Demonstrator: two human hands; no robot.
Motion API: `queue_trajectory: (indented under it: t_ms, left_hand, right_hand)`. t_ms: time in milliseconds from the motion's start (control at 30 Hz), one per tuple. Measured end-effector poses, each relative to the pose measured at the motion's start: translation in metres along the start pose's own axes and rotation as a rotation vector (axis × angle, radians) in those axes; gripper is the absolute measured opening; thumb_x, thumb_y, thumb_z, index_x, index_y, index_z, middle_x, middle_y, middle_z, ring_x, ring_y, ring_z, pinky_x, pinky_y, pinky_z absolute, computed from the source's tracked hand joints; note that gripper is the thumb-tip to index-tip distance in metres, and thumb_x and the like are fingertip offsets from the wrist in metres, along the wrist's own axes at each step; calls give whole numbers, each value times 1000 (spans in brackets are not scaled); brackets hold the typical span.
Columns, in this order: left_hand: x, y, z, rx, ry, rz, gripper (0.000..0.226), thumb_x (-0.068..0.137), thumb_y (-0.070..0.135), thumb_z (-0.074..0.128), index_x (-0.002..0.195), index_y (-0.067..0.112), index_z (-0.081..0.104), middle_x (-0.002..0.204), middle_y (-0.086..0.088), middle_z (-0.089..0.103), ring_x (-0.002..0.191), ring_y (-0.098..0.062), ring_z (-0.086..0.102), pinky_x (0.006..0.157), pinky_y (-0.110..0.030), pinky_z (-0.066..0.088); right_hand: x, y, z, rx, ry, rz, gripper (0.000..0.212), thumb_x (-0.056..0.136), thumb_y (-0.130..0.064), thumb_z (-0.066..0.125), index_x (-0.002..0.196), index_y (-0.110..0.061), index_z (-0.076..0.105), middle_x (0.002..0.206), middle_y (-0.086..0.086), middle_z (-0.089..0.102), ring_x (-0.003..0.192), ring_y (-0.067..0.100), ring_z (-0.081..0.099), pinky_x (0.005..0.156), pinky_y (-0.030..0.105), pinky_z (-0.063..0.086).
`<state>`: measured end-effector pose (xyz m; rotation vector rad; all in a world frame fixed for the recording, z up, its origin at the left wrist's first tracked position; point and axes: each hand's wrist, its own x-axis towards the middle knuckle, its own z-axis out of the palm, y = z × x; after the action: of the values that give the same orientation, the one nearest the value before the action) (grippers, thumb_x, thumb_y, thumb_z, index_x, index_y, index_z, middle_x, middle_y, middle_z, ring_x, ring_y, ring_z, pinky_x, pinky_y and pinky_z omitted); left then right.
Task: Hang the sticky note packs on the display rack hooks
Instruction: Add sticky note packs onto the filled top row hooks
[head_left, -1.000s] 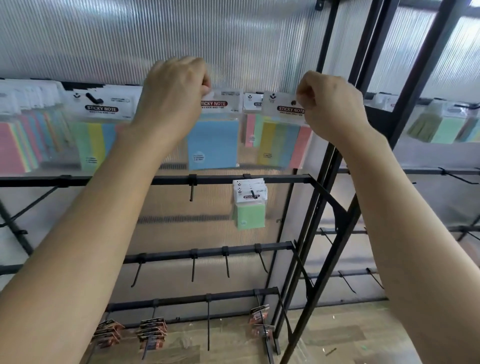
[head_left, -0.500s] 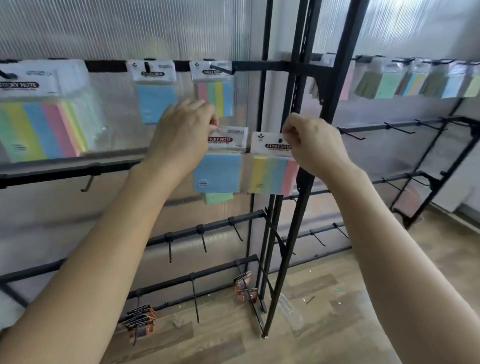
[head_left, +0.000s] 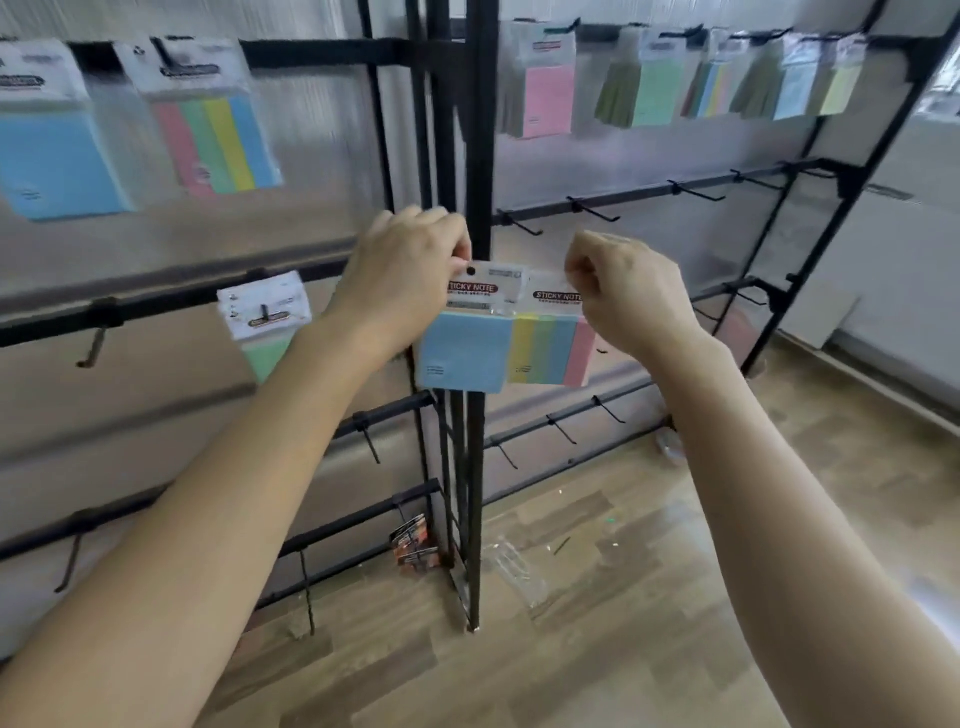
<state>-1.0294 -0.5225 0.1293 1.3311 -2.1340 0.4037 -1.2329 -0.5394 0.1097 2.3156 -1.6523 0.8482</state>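
Both hands are up in front of the rack. My left hand (head_left: 402, 275) has its fingers (head_left: 447, 234) curled in tight, pinching the white header card of the blue pack (head_left: 465, 353) right beside its punched hole. My right hand (head_left: 628, 291) is bunched up too, with the fingers (head_left: 582, 260) nipping the top of the striped pack (head_left: 550, 351) (yellow, green, blue and pink bands).

The two packs dangle from my grip side by side with their edges touching. They sit dead centre in front of the black rack post (head_left: 475, 130), and neither is on a hook.

At 9 o'clock from my left hand a green pack (head_left: 265, 322) hangs on its peg. Up at 10 o'clock are a big blue pack (head_left: 57, 166) and a four-colour pack (head_left: 218, 145), both blurred. At 1 o'clock from my right hand a row of hooks (head_left: 592, 210) juts out from a bar. Above them, at 12 o'clock, a pink pack (head_left: 548, 98) and several more hang along the top rail. The wooden floor (head_left: 623, 623) is down at 6 o'clock.
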Motion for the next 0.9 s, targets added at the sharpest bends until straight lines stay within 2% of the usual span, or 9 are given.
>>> queue_trajectory:
  t_ms: [133,267,467,667,900]
  left_hand:
    - [38,41,33,-28,-31,-22,6,92,13,50,88,13,54,95,-4,59,91,-22,48,79,-30,30]
    - [80,80,60,-54,7,-65,8,94,15,49,90,12,56,88,3,52,91,-18,47,77,-33,37]
    - [135,122,97,-62,19,-98,8,92,14,51,91,9,57,97,-8,60,95,-26,49,78,-39,37]
    - [181,143,137,-38,29,-97,8,93,16,50,92,12,56,98,-6,59,97,-24,48,72,-30,28]
    - [250,140,188,-56,17,-93,7,93,16,50,88,13,54,93,-2,56,94,-22,48,71,-33,32]
  right_hand:
    - [7,64,-12,-31,-44,9,17,81,-1,47,91,-14,55,97,1,60,91,24,50,63,28,26]
    - [17,127,-32,-66,-29,16,19,80,1,46,89,-15,52,96,1,59,89,23,49,62,28,25]
    - [34,204,-45,-106,18,40,18,84,-1,46,94,-14,54,98,2,60,92,26,52,65,30,30]
    - [58,262,-40,-83,36,49,17,84,-2,46,92,-14,53,98,2,61,90,26,51,65,30,30]
    - [107,325,-21,-79,33,62,16,84,-4,45,93,-13,55,99,1,61,92,25,51,65,29,28]
